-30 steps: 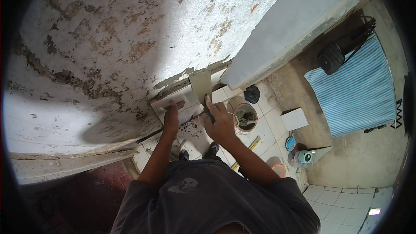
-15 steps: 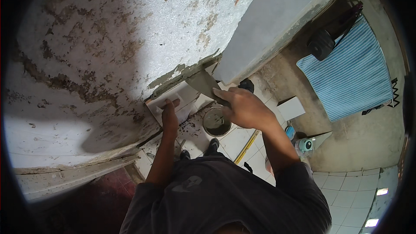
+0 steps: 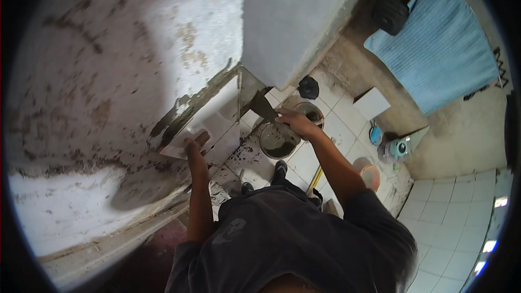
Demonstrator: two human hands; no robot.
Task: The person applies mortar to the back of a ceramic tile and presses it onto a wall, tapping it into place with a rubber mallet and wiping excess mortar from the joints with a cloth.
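Note:
My left hand (image 3: pixel 196 152) lies against the face of a white tile (image 3: pixel 209 114) at the foot of the wall, fingers spread. Wet grey mortar (image 3: pixel 182 107) runs along the tile's upper edge. In my right hand (image 3: pixel 297 123) is a trowel, its flared blade (image 3: pixel 262 106) coated in grey mortar and tilted up to the left, apart from the tile. Beneath that hand stands a round bucket (image 3: pixel 278 142) with grey mortar inside. A second round container (image 3: pixel 311 113) sits just beyond it, partly hidden by the hand.
A black bundle (image 3: pixel 308 87) and a loose white tile (image 3: pixel 373 103) lie on the tiled floor. A yellow level-like bar (image 3: pixel 315 178) is near my feet. To the right are a reddish bucket (image 3: pixel 370 176), a turquoise-topped jug (image 3: pixel 399 148) and a hanging blue cloth (image 3: pixel 434 49).
My right hand has drawn the trowel away from the tile's top edge, to the right and over the bucket. My left hand stays on the tile. The view has turned.

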